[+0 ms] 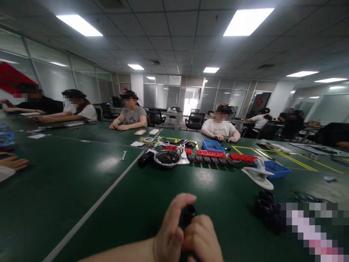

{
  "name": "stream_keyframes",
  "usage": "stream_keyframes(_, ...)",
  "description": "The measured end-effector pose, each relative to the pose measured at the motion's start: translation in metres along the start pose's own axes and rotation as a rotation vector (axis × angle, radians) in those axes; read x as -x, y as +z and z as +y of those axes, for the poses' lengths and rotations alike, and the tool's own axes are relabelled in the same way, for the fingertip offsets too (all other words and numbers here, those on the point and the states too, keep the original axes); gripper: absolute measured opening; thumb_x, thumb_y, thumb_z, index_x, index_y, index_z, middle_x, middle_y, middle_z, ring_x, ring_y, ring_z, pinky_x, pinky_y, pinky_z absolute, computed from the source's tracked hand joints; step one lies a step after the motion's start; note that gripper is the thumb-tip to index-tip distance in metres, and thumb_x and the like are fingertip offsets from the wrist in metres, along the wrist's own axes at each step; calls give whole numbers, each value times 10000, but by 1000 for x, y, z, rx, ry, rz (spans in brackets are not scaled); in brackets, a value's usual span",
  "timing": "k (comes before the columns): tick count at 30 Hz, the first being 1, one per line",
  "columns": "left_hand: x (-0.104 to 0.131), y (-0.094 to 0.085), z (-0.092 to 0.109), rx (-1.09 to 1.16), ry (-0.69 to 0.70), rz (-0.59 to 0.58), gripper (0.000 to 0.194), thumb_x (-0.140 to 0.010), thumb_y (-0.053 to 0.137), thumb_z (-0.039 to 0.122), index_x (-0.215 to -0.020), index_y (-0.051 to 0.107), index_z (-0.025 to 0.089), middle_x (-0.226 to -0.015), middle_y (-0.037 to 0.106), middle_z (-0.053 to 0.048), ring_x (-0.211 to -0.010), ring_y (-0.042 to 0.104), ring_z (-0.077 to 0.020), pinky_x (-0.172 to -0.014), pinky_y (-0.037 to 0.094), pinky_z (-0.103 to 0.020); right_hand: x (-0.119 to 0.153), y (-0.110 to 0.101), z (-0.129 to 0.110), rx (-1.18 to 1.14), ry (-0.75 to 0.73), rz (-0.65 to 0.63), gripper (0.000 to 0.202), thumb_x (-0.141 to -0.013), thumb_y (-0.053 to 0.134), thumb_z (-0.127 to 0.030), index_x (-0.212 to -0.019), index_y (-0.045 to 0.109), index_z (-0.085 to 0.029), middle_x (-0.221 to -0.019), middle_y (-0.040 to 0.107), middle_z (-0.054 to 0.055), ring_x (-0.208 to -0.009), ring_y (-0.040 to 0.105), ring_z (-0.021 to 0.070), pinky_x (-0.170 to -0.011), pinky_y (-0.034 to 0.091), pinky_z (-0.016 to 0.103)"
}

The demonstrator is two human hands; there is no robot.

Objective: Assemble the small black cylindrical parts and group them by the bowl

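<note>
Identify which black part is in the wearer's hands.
The black part between the left hand and right hand, showing a round opening; the other black parts lie clustered on the green table to the right.

Part (190,211) is sitting between left hand (168,227) and right hand (204,236) toward the worktop's (122,218) near edge, other parts (264,207) are lying to their right, bowl (167,166) is resting farther back, wrench (124,156) is lying to its left, tray (212,146) is sitting near the far edge

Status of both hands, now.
Left hand: partly open, curved beside a black cylindrical part; grip cannot be told.
Right hand: fingers curled closed, apparently holding that part.
</note>
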State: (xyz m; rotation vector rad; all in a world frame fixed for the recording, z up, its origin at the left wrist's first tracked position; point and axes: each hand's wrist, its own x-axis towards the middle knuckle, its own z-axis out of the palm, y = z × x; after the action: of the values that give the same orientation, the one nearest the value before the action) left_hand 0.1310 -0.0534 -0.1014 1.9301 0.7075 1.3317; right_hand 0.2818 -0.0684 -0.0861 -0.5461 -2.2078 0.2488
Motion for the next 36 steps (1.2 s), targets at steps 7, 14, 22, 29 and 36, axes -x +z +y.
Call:
stream_keyframes(7, -38, -29, -15, -404, -95, -135, 634, -733, 501, 557, -1247, 354, 215, -1211, 399, -94, -1131, 349, -254, -959, 301, -407, -17, -53, 73, -400, 763, -142, 417, -670, 452, -195, -1087, 451, -199, -935, 543, 41, -891, 514, 204, -764, 416, 357)
stream_keyframes(14, -44, -26, -17, -391, -170, -372, 554, -610, 693, 422, -1110, 526, 250, -1046, 510, -41, -998, 446, -208, -874, 371, -325, -9, -38, 76, -239, 734, -513, 547, -564, 684, -202, -1088, 530, -193, -953, 555, 28, -873, 500, 202, -761, 391, 310)
stream_keyframes(22, -38, -9, -17, -507, -294, -201, 393, -606, 701, 333, -961, 584, 213, -919, 559, -23, -888, 490, -202, -780, 389, -307, -11, -14, 66, 302, 690, -390, 311, -573, 679, -431, -693, 561, -168, -694, 551, 10, -682, 480, 173, -594, 322, 259)
stream_keyframes(29, -40, -13, -14, -522, -263, -262, 401, -667, 647, 296, -1050, 553, 226, -998, 530, -38, -966, 456, -209, -863, 356, -330, -10, -7, 59, 296, 642, -355, 454, -604, 659, -420, -968, 545, -173, -907, 572, 55, -838, 497, 221, -724, 355, 319)
stream_keyframes(36, -47, -29, -19, -309, -250, -506, 490, -693, 628, 268, -1162, 488, 252, -1062, 494, -35, -1006, 452, -193, -899, 345, -315, -7, -29, 73, -24, 595, -534, 352, -607, 691, -291, -933, 598, -200, -903, 566, 9, -846, 506, 187, -730, 383, 272)
